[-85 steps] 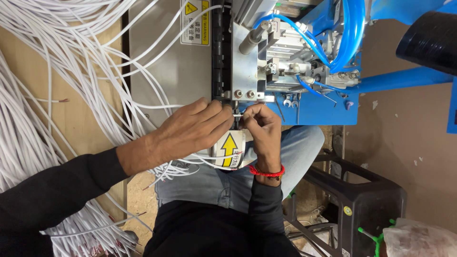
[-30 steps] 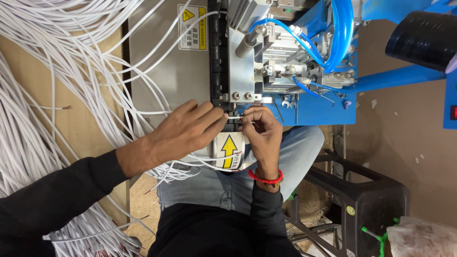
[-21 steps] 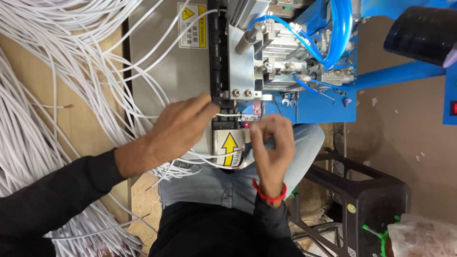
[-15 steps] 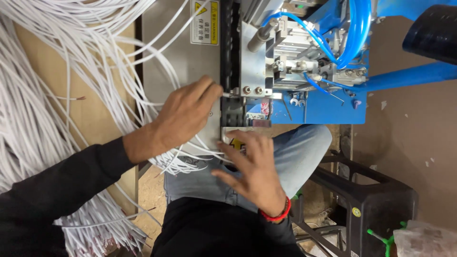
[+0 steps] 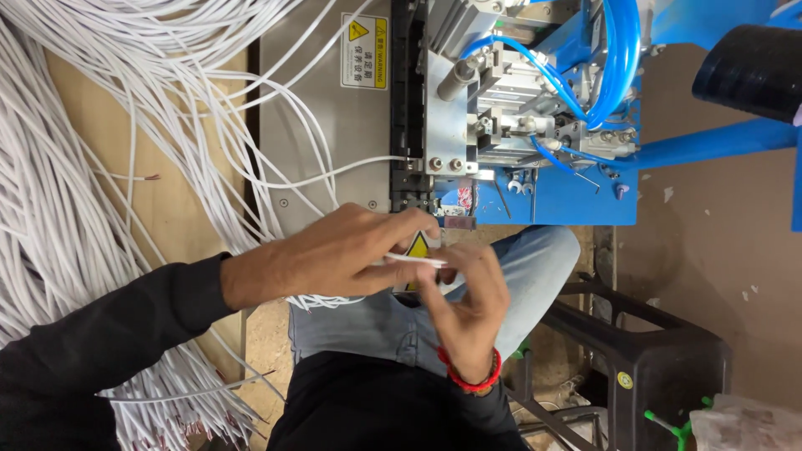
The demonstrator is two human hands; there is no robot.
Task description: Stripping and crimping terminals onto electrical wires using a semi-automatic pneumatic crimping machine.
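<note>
White wire (image 5: 415, 260) pinched between both hands, yellow triangular warning label (image 5: 416, 246) behind

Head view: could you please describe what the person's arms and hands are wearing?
The left hand is bare, with a long black sleeve reaching the wrist. The right hand is bare too, with a red band around its wrist.

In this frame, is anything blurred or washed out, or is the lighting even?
Head view: lighting even and soft, no hard shadows; both hands, left and right, slightly motion-blurred around the white wire; machine and wire pile sharp; mild glare on the pale wires.
</note>
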